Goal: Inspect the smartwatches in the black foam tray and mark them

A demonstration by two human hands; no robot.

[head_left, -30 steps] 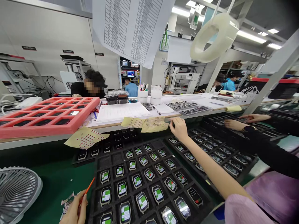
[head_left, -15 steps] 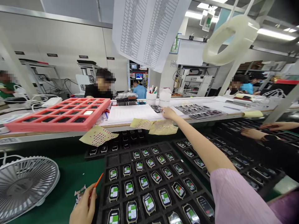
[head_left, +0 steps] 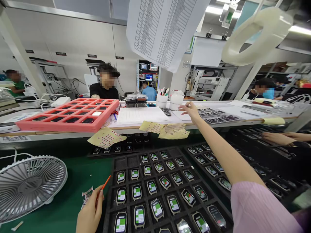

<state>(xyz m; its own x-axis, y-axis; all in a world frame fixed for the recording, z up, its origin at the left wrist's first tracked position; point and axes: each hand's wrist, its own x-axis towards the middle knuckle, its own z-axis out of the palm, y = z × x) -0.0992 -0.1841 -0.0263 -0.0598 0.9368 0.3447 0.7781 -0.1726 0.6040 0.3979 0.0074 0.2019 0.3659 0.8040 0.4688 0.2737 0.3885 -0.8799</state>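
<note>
My left hand (head_left: pixel 89 210) is closed on a thin orange stick (head_left: pixel 105 183), pinched between fingers and thumb with its tip angled up and away. Small scraps of printed paper (head_left: pixel 86 194) sit just beside it, above the green bench mat (head_left: pixel 65 181). My right hand (head_left: pixel 190 111) grasps nothing. It is open, fingers spread, reaching out of a pink sleeve (head_left: pixel 259 207) over the white workbench (head_left: pixel 184 111), near a tray of small dark parts (head_left: pixel 220 116); I cannot tell whether it touches anything. Below my right arm, a black foam tray (head_left: pixel 109 194) holds rows of smartwatches (head_left: pixel 139 216) with green-and-white screens, one per pocket. Yellow dotted sheets (head_left: pixel 173 131) lie at the bench edge, a pink foam tray (head_left: pixel 68 124) stands farther left — and a co-worker's hands (head_left: pixel 277 138) reach in at the right.
</note>
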